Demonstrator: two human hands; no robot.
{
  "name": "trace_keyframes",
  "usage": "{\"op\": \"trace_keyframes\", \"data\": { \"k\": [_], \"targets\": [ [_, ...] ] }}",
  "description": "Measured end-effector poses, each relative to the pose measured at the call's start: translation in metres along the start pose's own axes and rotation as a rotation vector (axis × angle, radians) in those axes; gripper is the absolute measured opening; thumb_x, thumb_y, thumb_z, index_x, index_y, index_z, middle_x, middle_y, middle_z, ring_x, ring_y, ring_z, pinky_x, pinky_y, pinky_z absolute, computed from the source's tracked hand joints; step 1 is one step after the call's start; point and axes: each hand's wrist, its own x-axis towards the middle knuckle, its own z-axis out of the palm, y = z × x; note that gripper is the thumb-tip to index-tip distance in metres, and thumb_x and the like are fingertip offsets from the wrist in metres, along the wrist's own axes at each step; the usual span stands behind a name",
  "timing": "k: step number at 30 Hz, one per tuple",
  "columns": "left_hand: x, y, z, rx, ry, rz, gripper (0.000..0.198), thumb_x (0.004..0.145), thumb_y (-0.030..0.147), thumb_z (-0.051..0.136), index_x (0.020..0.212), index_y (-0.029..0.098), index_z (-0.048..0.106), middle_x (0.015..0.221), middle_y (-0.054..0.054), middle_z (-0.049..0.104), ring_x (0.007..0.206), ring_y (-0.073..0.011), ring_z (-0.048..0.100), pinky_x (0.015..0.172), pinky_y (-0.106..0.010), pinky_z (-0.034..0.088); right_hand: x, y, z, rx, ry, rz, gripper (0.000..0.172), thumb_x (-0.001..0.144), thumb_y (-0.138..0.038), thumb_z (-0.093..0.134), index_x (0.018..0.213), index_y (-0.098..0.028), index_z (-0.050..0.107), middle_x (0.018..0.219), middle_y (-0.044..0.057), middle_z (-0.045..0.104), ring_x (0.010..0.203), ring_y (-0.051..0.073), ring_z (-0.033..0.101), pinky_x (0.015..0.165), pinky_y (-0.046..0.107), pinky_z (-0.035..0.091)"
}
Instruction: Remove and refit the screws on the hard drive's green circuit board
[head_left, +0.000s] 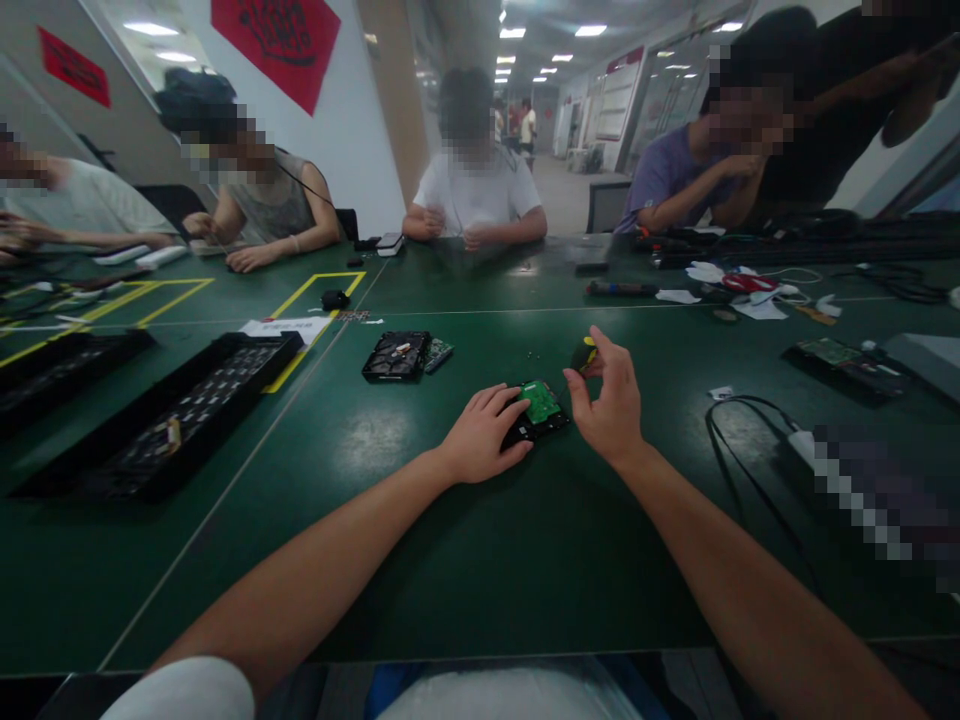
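Observation:
My left hand (487, 435) grips a black casing with a green circuit board (541, 402), fingers over its top and thumb along the near edge. Just right of it, my right hand (609, 398) pinches a black-and-yellow screwdriver (583, 354) between thumb and fingers, raised above the table. Its shaft does not show clearly. A few tiny screws (533, 356) lie beyond the casing. Farther left sits another square black casing (396, 357), with a small circuit board (438, 354) against its right side.
Long black trays (217, 410) with small parts lie at left. Black cables (712, 440) and an opened device (847, 368) are at right. A dark cylindrical tool (621, 289) and paper scraps (679, 296) lie farther back. Several people sit across the green table (420, 570).

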Motion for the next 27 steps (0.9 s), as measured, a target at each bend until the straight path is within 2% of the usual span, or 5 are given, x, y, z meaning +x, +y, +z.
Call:
{"op": "trace_keyframes", "data": {
  "k": [4, 9, 15, 21, 27],
  "targets": [
    [0.0004, 0.0008, -0.0006, -0.003, -0.004, -0.003, 0.069, 0.096, 0.05, 0.068, 0.156, 0.02, 0.051, 0.162, -0.017, 0.048, 0.155, -0.0407, 0.039, 0.128, -0.063, 0.034, -0.0013, 0.0027, 0.0019, 0.018, -0.003, 0.022, 0.063, 0.104, -0.03, 0.059, 0.162, -0.028, 0.037, 0.14, 0.015, 0.059, 0.107, 0.028, 0.068, 0.088, 0.05, 0.065],
    [0.0002, -0.0002, 0.0002, -0.004, -0.008, -0.006, 0.07, 0.096, 0.051, 0.068, 0.156, 0.02, 0.051, 0.162, -0.017, 0.048, 0.155, -0.0405, 0.039, 0.128, -0.063, 0.034, 0.0021, 0.0015, -0.0016, -0.019, -0.004, -0.01, 0.056, 0.101, -0.031, 0.065, 0.154, -0.032, 0.048, 0.126, 0.011, 0.059, 0.104, 0.025, 0.064, 0.082, 0.045, 0.065],
    [0.0002, -0.0004, 0.0002, 0.003, -0.008, -0.002, 0.07, 0.097, 0.052, 0.067, 0.156, 0.018, 0.051, 0.161, -0.018, 0.049, 0.155, -0.0406, 0.039, 0.128, -0.062, 0.035, 0.0024, -0.0019, -0.0016, -0.011, -0.022, -0.013, 0.062, 0.103, -0.024, 0.057, 0.162, -0.027, 0.039, 0.135, 0.014, 0.059, 0.107, 0.026, 0.065, 0.09, 0.049, 0.064],
    [0.0, 0.0003, -0.0009, 0.015, -0.01, -0.001, 0.07, 0.097, 0.053, 0.066, 0.156, 0.017, 0.051, 0.161, -0.018, 0.049, 0.154, -0.0406, 0.04, 0.128, -0.061, 0.035, 0.0016, 0.0011, -0.0012, 0.005, 0.018, 0.009, 0.057, 0.1, -0.032, 0.067, 0.153, -0.029, 0.046, 0.132, 0.012, 0.059, 0.099, 0.025, 0.066, 0.082, 0.045, 0.065],
    [-0.0002, -0.0007, -0.0002, -0.007, -0.003, 0.004, 0.069, 0.097, 0.051, 0.067, 0.156, 0.019, 0.051, 0.162, -0.018, 0.048, 0.155, -0.0408, 0.039, 0.127, -0.063, 0.035, 0.0035, -0.0014, -0.0036, -0.027, -0.002, -0.007, 0.052, 0.101, -0.034, 0.067, 0.151, -0.032, 0.051, 0.124, 0.011, 0.06, 0.1, 0.026, 0.065, 0.083, 0.047, 0.065]
  ]
}}
